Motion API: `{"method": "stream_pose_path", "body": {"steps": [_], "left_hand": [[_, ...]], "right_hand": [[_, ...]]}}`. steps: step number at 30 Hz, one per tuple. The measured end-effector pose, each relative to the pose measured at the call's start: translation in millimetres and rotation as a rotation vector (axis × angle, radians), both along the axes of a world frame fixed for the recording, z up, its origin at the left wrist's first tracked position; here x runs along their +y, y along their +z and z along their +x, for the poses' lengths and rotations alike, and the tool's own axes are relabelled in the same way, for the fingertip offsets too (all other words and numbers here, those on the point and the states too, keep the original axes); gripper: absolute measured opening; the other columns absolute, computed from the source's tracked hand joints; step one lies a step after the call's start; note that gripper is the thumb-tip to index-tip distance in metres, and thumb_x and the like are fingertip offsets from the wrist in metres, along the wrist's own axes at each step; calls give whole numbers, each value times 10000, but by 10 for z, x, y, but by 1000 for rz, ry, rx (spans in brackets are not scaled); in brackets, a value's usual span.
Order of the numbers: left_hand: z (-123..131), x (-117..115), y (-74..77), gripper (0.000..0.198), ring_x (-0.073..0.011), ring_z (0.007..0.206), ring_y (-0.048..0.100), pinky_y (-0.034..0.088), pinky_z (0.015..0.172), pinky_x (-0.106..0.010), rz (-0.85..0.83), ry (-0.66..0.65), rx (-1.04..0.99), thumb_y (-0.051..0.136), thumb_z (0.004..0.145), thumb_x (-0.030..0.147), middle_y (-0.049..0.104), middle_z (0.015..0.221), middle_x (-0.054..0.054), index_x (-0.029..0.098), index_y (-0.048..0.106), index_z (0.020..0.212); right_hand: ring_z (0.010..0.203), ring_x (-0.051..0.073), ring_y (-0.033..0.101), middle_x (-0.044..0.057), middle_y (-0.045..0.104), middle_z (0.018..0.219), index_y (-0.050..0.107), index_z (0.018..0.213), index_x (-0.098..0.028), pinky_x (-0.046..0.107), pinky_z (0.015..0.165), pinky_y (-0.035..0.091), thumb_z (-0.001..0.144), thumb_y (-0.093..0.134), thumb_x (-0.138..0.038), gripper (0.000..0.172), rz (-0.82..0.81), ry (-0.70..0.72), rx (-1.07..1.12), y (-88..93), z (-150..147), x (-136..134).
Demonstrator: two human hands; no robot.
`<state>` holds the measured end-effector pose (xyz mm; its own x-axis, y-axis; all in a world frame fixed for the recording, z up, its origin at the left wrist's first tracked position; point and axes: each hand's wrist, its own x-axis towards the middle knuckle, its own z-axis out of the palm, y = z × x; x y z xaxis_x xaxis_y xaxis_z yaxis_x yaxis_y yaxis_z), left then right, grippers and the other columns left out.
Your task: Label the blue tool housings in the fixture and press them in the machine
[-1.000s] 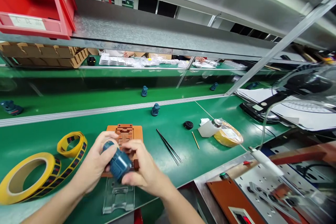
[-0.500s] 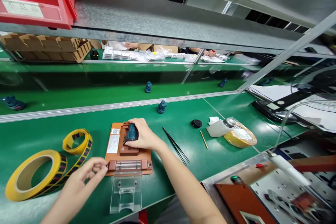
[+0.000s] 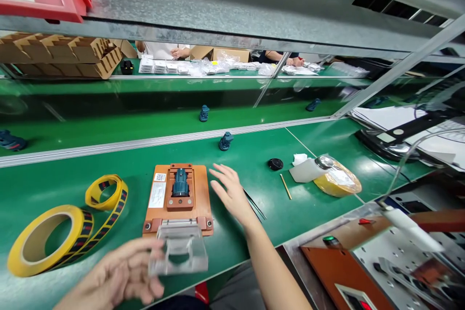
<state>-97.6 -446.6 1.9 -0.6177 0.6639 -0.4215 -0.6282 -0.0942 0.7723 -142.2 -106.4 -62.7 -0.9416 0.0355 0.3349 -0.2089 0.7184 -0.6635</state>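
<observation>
While the left hand [image 3: 116, 271] hangs blurred at the lower left, its fingers loosely open and curved, their tips reach the clear acrylic cover [image 3: 179, 252] at the near edge of the orange fixture [image 3: 205, 203]; the blur hides whether they grip it. Left of the fixture lie two rolls of yellow-and-black tape [image 3: 85, 230] on the green bench mat [image 3: 261, 164]. In the fixture's middle, a dark blue molded part [image 3: 180, 183] stands upright in its seat, touched by neither hand. Just right of the fixture, the right hand [image 3: 230, 193] hangs open with spread fingers, gripping nothing, above black tweezers [image 3: 258, 208]. Farther right of the fixture are a black round lid [image 3: 275, 164], a wooden stick [image 3: 285, 186], and a white bottle [image 3: 308, 169] against a yellow bag [image 3: 337, 183]. Beyond the fixture, under a metal shelf [image 3: 218, 14], a co-worker's hand [image 3: 179, 52] and a second co-worker's hand [image 3: 296, 61] show among white packets [image 3: 156, 65].
</observation>
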Motion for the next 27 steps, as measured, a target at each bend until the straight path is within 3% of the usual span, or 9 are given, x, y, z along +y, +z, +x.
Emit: {"method": "stream_pose_path", "body": {"steps": [3, 6, 9, 11, 14, 17, 20, 23, 27], "left_hand": [[-292, 186, 252, 622, -349, 1128, 684, 557, 955, -470, 80, 159, -56, 640, 891, 560, 642, 1371, -168, 262, 546, 1429], [-534, 492, 330, 500, -335, 1178, 677, 533, 1030, -438, 100, 257, -115, 639, 937, 416, 651, 1356, -193, 169, 563, 1365], [-692, 691, 306, 380, -303, 1136, 706, 517, 1053, -396, 37, 275, -151, 668, 920, 293, 692, 1270, -233, 91, 597, 1234], [-746, 670, 287, 414, -281, 1094, 723, 532, 1023, -397, -38, 245, -97, 692, 898, 272, 704, 1253, -212, 113, 578, 1263], [-778, 325, 262, 466, -257, 1007, 727, 564, 918, -391, -324, 169, 258, 710, 876, 378, 739, 1168, -130, 191, 603, 1289], [-737, -350, 173, 368, -254, 930, 706, 535, 910, -376, -877, 284, 806, 679, 853, 521, 761, 980, -72, 232, 712, 1079], [-538, -1078, -5, 468, -299, 950, 698, 507, 927, -412, -1301, 282, 1044, 675, 814, 616, 767, 988, -63, 269, 685, 1128], [-258, -1523, -201, 526, -335, 1010, 697, 471, 977, -453, -1381, 128, 1203, 654, 846, 598, 774, 1039, -83, 286, 614, 1267], [-155, -1533, -296, 548, -308, 924, 706, 485, 869, -382, -1496, 76, 1314, 543, 943, 556, 764, 970, -100, 247, 522, 1395]], "right_hand": [[1151, 308, 542, 143, 667, 1197, 704, 1169, -201, 538, 1013, 438, 1010, 464, -463, 389, 175, -289, 79, -201, 335, 318], [1026, 351, 552, 177, 654, 1111, 691, 1191, -150, 517, 837, 479, 963, 456, -554, 520, 402, -559, -38, -424, 614, 515], [981, 364, 563, 159, 645, 1080, 675, 1194, -174, 485, 746, 463, 949, 398, -613, 574, 469, -652, -131, -586, 753, 585], [955, 352, 575, 142, 650, 1038, 671, 1133, -188, 463, 731, 449, 963, 350, -604, 552, 459, -645, -130, -639, 774, 593], [905, 341, 582, 135, 649, 958, 645, 1014, -185, 435, 698, 435, 979, 309, -572, 514, 437, -608, -110, -665, 759, 600], [848, 344, 573, 141, 631, 896, 616, 954, -191, 440, 683, 431, 976, 291, -573, 502, 428, -617, -105, -675, 746, 619], [832, 355, 564, 148, 619, 884, 602, 943, -200, 457, 689, 431, 966, 272, -599, 519, 417, -632, -111, -685, 745, 626], [844, 362, 555, 154, 615, 899, 600, 952, -204, 469, 694, 431, 957, 262, -604, 523, 399, -622, -119, -685, 737, 611], [867, 361, 549, 156, 615, 909, 601, 962, -201, 473, 708, 431, 954, 270, -596, 516, 358, -620, -122, -672, 726, 589]]}}
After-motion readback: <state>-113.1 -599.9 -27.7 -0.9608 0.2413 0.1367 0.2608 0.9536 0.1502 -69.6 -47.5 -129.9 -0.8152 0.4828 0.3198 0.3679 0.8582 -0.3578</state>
